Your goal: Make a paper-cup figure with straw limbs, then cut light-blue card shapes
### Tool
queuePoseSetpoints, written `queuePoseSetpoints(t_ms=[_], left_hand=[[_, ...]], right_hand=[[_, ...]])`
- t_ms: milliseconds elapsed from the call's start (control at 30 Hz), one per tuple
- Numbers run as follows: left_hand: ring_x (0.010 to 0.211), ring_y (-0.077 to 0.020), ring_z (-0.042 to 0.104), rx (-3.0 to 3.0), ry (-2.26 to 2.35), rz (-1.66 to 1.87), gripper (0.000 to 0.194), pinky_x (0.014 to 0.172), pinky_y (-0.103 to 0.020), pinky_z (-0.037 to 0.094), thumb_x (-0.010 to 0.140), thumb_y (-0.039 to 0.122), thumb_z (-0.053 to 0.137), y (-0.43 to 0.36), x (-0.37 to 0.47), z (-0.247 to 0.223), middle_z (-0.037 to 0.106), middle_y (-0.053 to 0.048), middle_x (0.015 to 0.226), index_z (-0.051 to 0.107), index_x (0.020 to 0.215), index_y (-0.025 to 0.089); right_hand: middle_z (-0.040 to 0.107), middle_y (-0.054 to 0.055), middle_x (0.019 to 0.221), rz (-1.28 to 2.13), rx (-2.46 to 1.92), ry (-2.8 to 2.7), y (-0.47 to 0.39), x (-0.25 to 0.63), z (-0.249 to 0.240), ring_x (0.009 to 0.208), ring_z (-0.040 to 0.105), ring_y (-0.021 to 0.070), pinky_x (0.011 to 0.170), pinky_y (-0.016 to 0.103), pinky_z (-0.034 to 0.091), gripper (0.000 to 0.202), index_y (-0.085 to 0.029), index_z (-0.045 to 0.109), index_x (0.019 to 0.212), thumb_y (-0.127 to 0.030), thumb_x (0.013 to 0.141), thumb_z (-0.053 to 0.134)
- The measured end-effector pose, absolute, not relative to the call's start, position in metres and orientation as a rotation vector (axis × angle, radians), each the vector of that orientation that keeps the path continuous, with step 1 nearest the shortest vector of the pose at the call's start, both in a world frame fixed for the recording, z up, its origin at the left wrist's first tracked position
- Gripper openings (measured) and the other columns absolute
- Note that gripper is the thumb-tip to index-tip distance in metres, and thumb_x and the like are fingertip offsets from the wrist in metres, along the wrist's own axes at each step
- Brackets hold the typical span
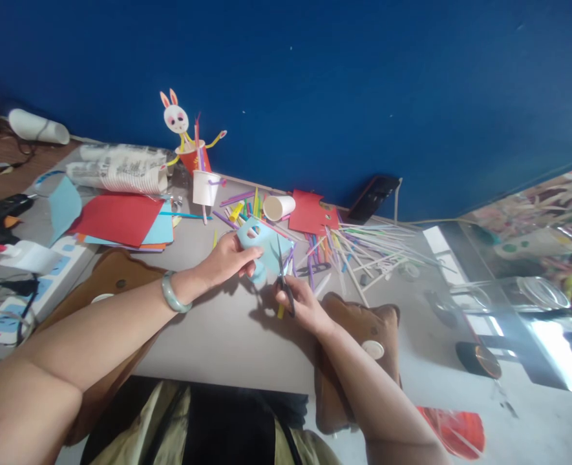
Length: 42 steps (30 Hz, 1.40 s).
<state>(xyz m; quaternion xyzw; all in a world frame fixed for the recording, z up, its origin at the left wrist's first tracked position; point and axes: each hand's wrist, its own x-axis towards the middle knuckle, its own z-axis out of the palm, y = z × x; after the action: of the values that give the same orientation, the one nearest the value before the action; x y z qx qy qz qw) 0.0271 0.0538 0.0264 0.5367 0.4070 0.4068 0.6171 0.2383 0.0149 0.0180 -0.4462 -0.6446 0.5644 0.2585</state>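
Note:
My left hand (232,257) pinches a sheet of light blue paper (266,242) that has a round hole near its upper left. In my right hand (305,303) is a pair of dark-handled scissors (286,284). The scissor blades point up and lie against the right part of the paper; whether they are parted I cannot tell. A curled light blue piece hangs below the sheet beside my left fingers. Both hands are above the grey table (208,336). A white paper cup (279,207) lies on its side just behind the paper.
Colored sticks (363,248) and red paper (307,212) lie behind my hands. A rabbit figure (176,120) stands in a red cup by the blue wall. Left are stacked paper sheets (116,219), bagged cups (121,171), a glue gun (4,213) and a power strip (48,284). Brown cushions (358,323) lie under my arms.

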Motion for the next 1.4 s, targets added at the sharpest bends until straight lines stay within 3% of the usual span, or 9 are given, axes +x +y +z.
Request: queuePoseSetpoints(t_ms=[733,1167,1400], left_hand=[[0.043,-0.0077,0.050,1.255,0.916,0.949,0.029,0.042,-0.020,0.035,0.086,0.029,0.058,0.054,0.024,0.025,0.057,0.000,0.049,0.055,0.061,0.014],[0.041,-0.0069,0.050,1.336,0.987,0.888,0.029,0.043,-0.018,0.038,0.083,0.021,0.056,0.049,0.025,0.045,0.056,0.001,0.046,0.053,0.054,0.015],[0.043,-0.0078,0.052,1.339,0.949,0.898,0.030,0.044,-0.018,0.039,0.083,0.025,0.058,0.049,0.024,0.045,0.056,0.001,0.047,0.053,0.056,0.015]], right_hand=[[0.043,-0.003,0.061,1.588,-1.174,-1.690,0.015,0.239,0.014,0.056,0.036,0.0086,0.052,0.024,0.033,0.057,-0.018,0.050,0.068,-0.072,0.075,0.063],[0.045,-0.002,0.063,1.576,-1.202,-1.723,0.014,0.241,0.018,0.059,0.038,0.0099,0.054,0.025,0.034,0.060,-0.017,0.051,0.068,-0.076,0.073,0.061],[0.043,-0.003,0.061,1.580,-1.204,-1.689,0.014,0.240,0.016,0.057,0.036,0.0093,0.053,0.024,0.032,0.059,-0.018,0.049,0.067,-0.075,0.073,0.062]])
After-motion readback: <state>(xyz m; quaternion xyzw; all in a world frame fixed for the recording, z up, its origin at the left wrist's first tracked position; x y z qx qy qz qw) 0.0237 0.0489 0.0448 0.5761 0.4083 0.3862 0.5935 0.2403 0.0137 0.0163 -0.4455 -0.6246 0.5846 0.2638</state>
